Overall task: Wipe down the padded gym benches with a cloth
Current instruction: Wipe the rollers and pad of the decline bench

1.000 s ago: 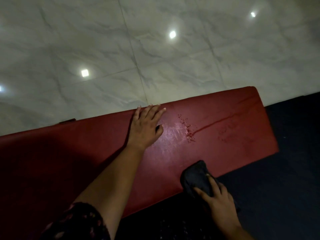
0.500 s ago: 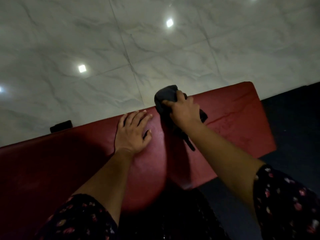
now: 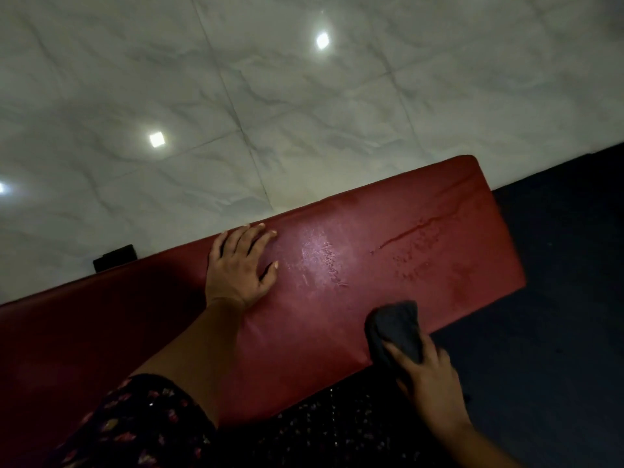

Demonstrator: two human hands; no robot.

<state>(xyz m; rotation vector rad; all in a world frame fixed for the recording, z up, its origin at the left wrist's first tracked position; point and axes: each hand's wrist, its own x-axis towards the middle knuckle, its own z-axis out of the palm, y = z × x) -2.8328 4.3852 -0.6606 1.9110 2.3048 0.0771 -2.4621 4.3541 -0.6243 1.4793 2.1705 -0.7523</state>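
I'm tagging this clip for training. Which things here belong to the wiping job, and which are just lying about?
Job: red bench, cloth gripped by the right hand, left hand flat on the bench.
Lying about: small black block behind the bench, tiled floor, dark mat.

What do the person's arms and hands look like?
The left hand and the right hand are bare, without gloves or visible rings. The left arm has a dark sleeve with small pink flowers; both forearms are uncovered.
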